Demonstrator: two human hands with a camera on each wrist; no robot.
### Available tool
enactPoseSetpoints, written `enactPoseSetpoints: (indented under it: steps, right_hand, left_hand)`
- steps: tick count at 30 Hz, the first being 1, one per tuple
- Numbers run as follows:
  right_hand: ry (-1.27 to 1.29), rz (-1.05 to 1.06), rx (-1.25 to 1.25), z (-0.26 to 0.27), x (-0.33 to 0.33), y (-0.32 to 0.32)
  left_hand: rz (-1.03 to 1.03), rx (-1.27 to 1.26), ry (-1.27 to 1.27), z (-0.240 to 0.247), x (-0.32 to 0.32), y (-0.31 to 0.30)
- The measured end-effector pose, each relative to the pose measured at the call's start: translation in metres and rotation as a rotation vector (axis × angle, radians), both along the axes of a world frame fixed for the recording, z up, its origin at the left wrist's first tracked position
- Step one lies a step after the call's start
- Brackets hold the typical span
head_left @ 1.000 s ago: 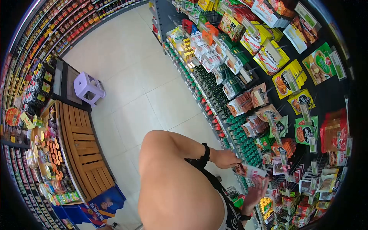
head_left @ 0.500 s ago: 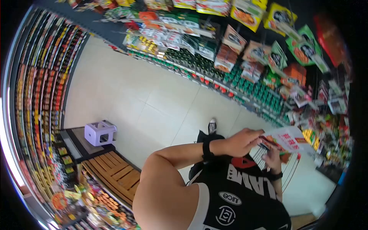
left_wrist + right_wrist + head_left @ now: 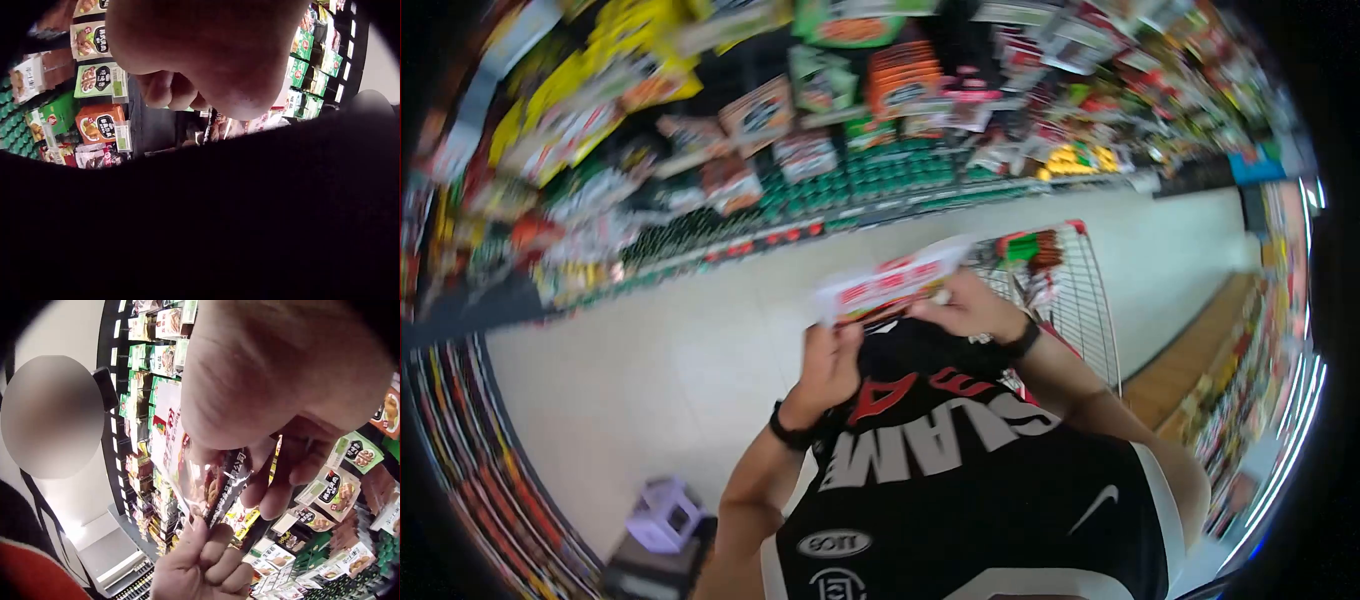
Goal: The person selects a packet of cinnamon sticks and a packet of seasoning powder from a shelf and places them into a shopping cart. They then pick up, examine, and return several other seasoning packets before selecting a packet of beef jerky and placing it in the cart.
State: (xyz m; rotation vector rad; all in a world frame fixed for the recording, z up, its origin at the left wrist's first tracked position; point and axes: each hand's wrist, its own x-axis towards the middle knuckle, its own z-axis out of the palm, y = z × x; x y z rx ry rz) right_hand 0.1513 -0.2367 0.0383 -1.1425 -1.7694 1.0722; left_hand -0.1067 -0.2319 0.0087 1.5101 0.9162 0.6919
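Note:
A white packet with red lettering (image 3: 890, 287) is held between both hands in front of the torso. My left hand (image 3: 830, 368) grips its left end, and my right hand (image 3: 970, 308) grips the other end. In the right wrist view the packet (image 3: 209, 487) shows a glossy face and a dark strip with white characters. There the right hand (image 3: 281, 381) fills the top, fingers curled at the packet, while the left hand (image 3: 203, 565) pinches its lower edge with the thumb on top. The left wrist view shows the left hand (image 3: 206, 56) close up, its fingertips bent; its grip is hidden there.
A wire shopping cart (image 3: 1100, 310) with a few packs (image 3: 1030, 247) stands right of the hands. Beyond them runs a shelf of hanging food packets (image 3: 760, 112) above green-capped bottles (image 3: 900, 170). A purple stool (image 3: 665, 515) is at the lower left.
The view has swung round, bringing torso, cart and both forearms into sight. The packet has moved in front of the torso, with the right hand now clearly gripping it too.

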Motion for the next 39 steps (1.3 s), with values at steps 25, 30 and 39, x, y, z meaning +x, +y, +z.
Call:
enactPoseSetpoints:
  steps: [25,30,39]
  right_hand:
    - [0.124,-0.295,0.269,0.028,0.219,0.056]
    - [0.196,-0.368,0.238,0.048,0.233,0.069]
    - [0.418,-0.543,0.233,0.087,0.236,0.113]
  left_hand:
    - [-0.241,0.498,0.100,0.055,0.232,0.120]
    - [-0.185,0.457,-0.043,0.078,0.259,0.132]
    - [0.040,0.428,-0.461,0.179,0.283,0.193]
